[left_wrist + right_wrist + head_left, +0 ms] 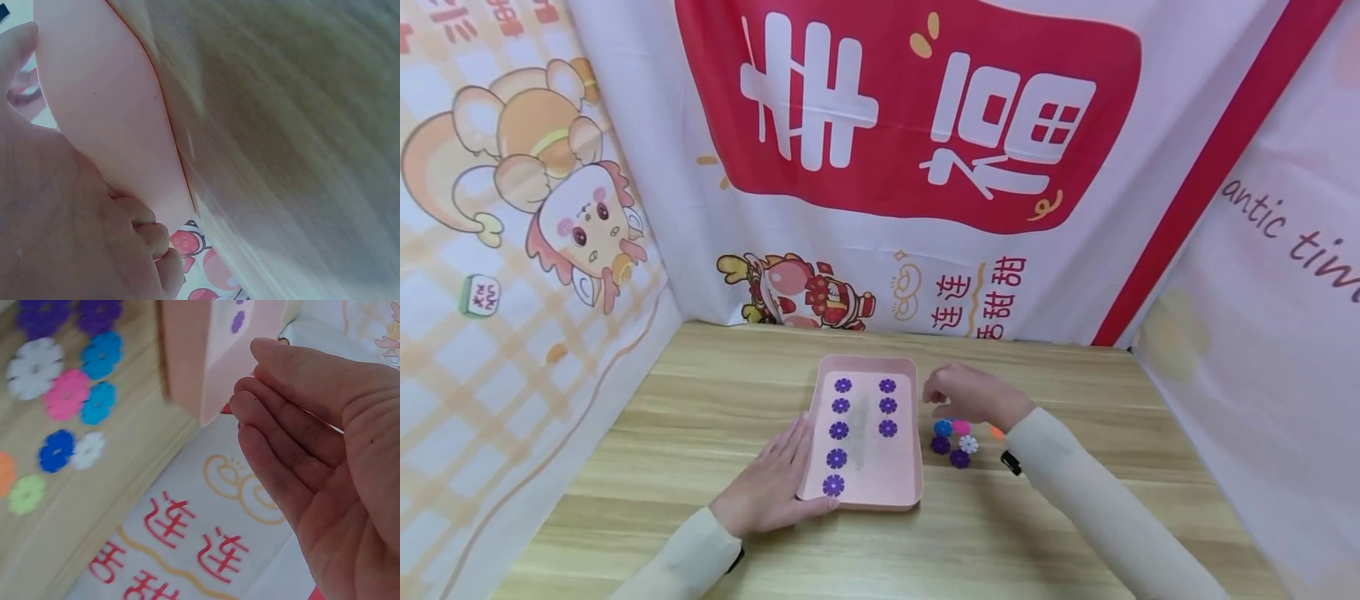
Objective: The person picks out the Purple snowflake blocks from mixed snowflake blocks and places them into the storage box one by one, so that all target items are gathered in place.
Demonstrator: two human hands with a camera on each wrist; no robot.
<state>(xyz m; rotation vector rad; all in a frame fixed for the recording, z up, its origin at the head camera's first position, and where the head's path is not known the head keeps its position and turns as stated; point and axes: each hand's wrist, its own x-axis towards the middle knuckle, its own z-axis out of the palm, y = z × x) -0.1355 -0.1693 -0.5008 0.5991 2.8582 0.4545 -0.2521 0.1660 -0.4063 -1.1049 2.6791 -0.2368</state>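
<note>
In the head view my left hand rests along the left side of a pink tray, its thumb at the near left corner. The left wrist view has the fingers of that hand lying against the tray's outer wall. Inside the tray, several purple snowflake discs form a left column and three purple snowflake discs a right one. My right hand hovers just beyond the tray's right rim. In the right wrist view its fingers are loosely bent, and nothing shows between them.
A loose group of snowflake discs lies on the wooden table right of the tray: purple, white, pink and blue. The right wrist view adds a light green disc. Printed cloth hangs behind and on both sides.
</note>
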